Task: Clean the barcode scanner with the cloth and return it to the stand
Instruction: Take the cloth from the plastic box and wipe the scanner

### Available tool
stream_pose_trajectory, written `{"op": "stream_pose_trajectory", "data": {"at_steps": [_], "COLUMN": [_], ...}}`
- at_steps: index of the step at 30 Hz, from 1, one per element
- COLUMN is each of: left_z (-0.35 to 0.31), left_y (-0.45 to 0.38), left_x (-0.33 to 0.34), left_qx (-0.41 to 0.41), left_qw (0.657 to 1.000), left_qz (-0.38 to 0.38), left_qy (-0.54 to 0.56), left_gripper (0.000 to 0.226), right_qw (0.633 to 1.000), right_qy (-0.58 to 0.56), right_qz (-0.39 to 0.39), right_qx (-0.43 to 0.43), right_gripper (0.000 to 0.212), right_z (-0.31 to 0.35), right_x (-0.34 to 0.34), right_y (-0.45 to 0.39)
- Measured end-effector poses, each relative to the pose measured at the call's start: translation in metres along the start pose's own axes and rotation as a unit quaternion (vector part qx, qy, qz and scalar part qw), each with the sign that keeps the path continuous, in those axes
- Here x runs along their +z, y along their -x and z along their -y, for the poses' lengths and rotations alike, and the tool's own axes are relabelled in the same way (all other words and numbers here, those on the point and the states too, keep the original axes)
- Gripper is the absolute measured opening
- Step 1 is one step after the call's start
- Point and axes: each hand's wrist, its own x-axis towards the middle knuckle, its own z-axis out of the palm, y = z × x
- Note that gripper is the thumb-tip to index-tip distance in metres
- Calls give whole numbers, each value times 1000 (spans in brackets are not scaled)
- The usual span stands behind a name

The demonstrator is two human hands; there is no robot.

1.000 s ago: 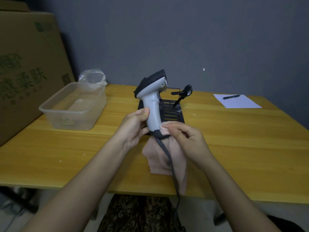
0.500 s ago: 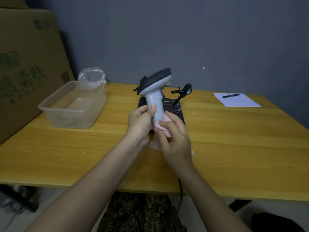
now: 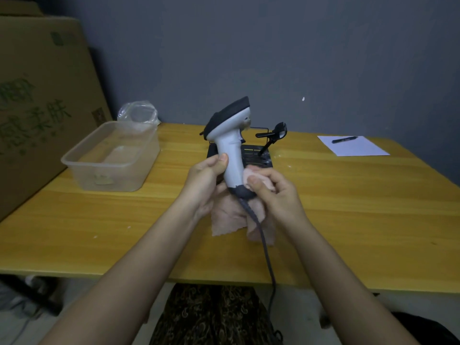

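Observation:
The barcode scanner [image 3: 230, 138], white with a dark top and dark base, stands upright above the table's middle. My left hand [image 3: 206, 180] grips its white handle from the left, thumb on the front. My right hand [image 3: 272, 192] presses a pale pink cloth [image 3: 236, 215] against the handle's lower right side; the rest of the cloth hangs down behind the scanner's grey cable [image 3: 263, 245]. The black stand [image 3: 263, 151], a slotted base with an angled holder arm, sits on the table just behind the scanner, partly hidden by it.
A clear plastic tub [image 3: 112, 158] stands on the yellow wooden table [image 3: 348, 207] at the left, with a crumpled plastic bag [image 3: 138, 112] behind it. A large cardboard box [image 3: 37, 95] leans at the far left. A paper sheet [image 3: 353, 146] with a pen [image 3: 344, 139] lies at the back right.
My right hand has slid the cloth down the handle toward the dark base, and more cloth hangs below. The scanner has tilted slightly, staying in my left hand.

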Motion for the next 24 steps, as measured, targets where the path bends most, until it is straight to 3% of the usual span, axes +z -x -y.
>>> {"op": "stream_pose_trajectory", "data": {"at_steps": [4, 9, 13, 17, 21, 24], "left_z": [3, 2, 4, 3, 2, 4], "left_y": [1, 1, 5, 2, 1, 1], "left_x": [-6, -8, -3, -3, -4, 1], "left_qx": [-6, -1, 17, 10, 12, 20], "left_qw": [1000, 998, 996, 999, 999, 998], "left_qz": [19, 54, 62, -3, -18, -31], "left_qy": [-9, -22, -66, -33, -44, -43], "left_gripper": [21, 22, 22, 17, 14, 12], "right_qw": [994, 996, 995, 996, 978, 987], "right_qy": [45, -53, -72, 74, 145, 123], "right_qz": [97, -43, -57, 38, 147, 102], "right_qx": [23, 51, 45, -34, -32, -29], "right_gripper": [14, 7, 12, 11, 10, 5], "right_z": [2, 12, 17, 5, 2, 3], "right_x": [-12, -11, 18, 13, -9, -11], "right_y": [-2, -17, -20, -12, -4, 2]}}
